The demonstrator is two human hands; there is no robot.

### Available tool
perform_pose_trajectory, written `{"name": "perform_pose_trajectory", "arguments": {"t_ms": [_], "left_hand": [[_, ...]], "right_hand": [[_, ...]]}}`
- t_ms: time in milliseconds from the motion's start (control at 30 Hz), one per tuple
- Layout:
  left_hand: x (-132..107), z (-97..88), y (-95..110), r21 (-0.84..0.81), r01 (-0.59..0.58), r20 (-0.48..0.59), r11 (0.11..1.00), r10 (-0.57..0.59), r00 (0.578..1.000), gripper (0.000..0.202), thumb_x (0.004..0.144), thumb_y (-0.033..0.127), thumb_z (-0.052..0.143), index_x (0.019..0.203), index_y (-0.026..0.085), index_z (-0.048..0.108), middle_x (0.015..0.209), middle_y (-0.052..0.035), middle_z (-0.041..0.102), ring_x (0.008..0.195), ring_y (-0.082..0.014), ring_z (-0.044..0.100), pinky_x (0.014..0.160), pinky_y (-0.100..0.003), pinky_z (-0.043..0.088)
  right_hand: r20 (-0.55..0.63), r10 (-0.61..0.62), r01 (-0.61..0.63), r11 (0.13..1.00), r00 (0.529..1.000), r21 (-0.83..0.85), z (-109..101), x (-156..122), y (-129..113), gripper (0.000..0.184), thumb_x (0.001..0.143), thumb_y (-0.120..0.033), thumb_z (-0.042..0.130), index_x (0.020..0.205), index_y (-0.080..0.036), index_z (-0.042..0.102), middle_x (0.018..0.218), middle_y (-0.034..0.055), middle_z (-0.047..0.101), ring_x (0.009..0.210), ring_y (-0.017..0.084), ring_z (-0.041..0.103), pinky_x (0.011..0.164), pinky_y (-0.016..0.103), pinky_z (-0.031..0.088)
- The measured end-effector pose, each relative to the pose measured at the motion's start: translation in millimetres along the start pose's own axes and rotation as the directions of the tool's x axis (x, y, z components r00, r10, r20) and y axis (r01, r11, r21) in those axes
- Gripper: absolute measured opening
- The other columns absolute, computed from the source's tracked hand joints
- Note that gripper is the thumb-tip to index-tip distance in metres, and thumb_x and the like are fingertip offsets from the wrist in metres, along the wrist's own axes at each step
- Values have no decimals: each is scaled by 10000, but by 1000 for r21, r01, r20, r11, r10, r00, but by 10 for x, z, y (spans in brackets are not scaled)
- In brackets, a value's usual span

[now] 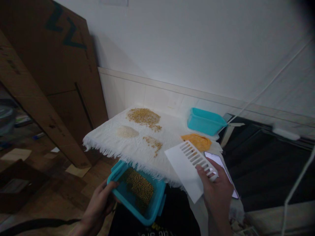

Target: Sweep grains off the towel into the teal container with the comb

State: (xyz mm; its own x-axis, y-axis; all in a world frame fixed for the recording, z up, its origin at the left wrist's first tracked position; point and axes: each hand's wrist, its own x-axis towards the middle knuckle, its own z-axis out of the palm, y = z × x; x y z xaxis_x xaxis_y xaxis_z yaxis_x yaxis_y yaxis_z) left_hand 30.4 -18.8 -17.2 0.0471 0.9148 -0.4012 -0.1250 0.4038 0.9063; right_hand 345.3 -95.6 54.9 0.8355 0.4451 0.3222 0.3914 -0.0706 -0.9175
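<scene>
My left hand (102,200) grips the left rim of a turquoise plastic tub (149,219), thumb over the edge. Inside the tub lie yellow soybean-like beans (141,186) and smaller dark green grains. The tub is tilted a little, just below the fringed front edge of the table. In my right hand (216,183) is a white flat plastic panel (183,165) with a row of slots, its thumb pressed on the slotted part. Beyond the hands, a heap of yellow beans (144,115), a pale heap of rice-like grains (126,131) and scattered beans (154,144) rest on the white cloth.
The table bears a white fringed cloth (169,126). A second turquoise tub (205,121) stands at the back right, with a folded orange cloth (197,141) before it. A phone (233,190) lies by my right hand. Large cardboard boxes (61,65) stand at the left.
</scene>
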Motion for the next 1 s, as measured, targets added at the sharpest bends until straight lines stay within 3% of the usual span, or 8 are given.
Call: {"name": "perform_pose_trajectory", "arguments": {"t_ms": [133,300,567,800,900,1000], "left_hand": [[-1,7,-2,-11,11,-26,1000,-11,1000,334,668,511,753,672,207,613,384,92,456,267,-34,276,292,-149,163],[-28,27,35,-12,0,-1,1000,0,1000,316,680,489,746,655,214,591,378,93,456,265,-37,278,297,-149,163],[-37,6,31,-47,0,18,999,1,1000,320,695,488,751,660,198,621,414,33,571,268,-36,307,304,-150,166],[-43,-1,63,-71,23,18,997,-22,1000,325,675,487,764,616,208,608,378,45,528,261,-35,276,299,-162,141],[-68,2,94,-69,24,11,997,-23,1000,303,684,473,758,635,209,618,381,56,507,271,-42,284,308,-162,158],[-80,4,113,-62,35,17,997,-34,999,294,684,474,755,663,209,631,381,61,497,267,-46,282,307,-163,152]], "right_hand": [[85,-32,21,991,996,129,127,-14,6,589,701,-524,829,1159,-177,703,1093,115,772,901,279,732,811,409,584],[122,-87,76,993,989,89,259,0,-15,543,735,-511,798,1161,-187,708,1145,118,754,973,287,716,883,439,572],[207,-149,133,987,967,87,297,26,-131,496,776,-507,768,1149,-185,713,1034,94,784,833,243,738,741,356,604],[247,-273,303,949,930,-93,241,-121,-279,404,841,-520,687,1108,-227,764,993,67,811,753,226,762,622,287,596],[270,-407,447,888,873,-107,196,-233,-288,326,877,-485,655,1065,-257,792,937,48,823,657,208,762,566,265,590],[344,-569,628,773,747,-86,155,-354,-284,251,924,-393,603,1050,-309,803,908,13,827,668,202,781,597,262,614]]}}
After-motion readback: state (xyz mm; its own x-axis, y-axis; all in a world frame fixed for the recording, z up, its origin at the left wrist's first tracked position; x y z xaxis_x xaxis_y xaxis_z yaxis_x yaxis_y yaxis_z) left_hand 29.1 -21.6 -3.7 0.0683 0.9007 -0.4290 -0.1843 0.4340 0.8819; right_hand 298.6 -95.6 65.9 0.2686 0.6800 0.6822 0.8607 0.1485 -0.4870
